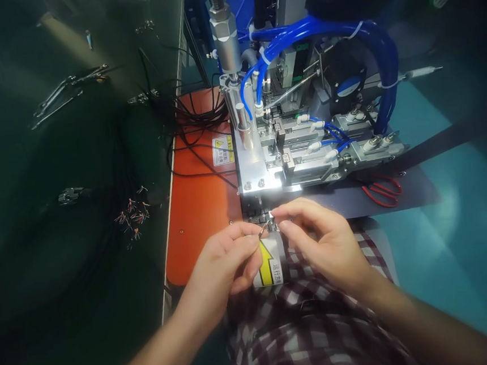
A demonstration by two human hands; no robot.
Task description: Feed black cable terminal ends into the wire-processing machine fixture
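Observation:
Between the thumb and index finger of my left hand (237, 257) is the stripped end of a thin cable (264, 229), with small wires showing at its tip. My right hand (320, 235) faces it from the other side, thumb and index finger curled in a loose pinch beside the wire tip. Whatever those right fingertips hold is too small to make out. Both hands are just in front of the metal machine (259, 172), above a white label with a yellow arrow (267, 265).
Blue air hoses (310, 26) arch over the machine. Black cables (195, 118) lie on the orange plate (203, 209). Red-handled scissors (383, 192) rest to the right. Several cable ends with bare wires (133, 217) lie on the dark surface at left.

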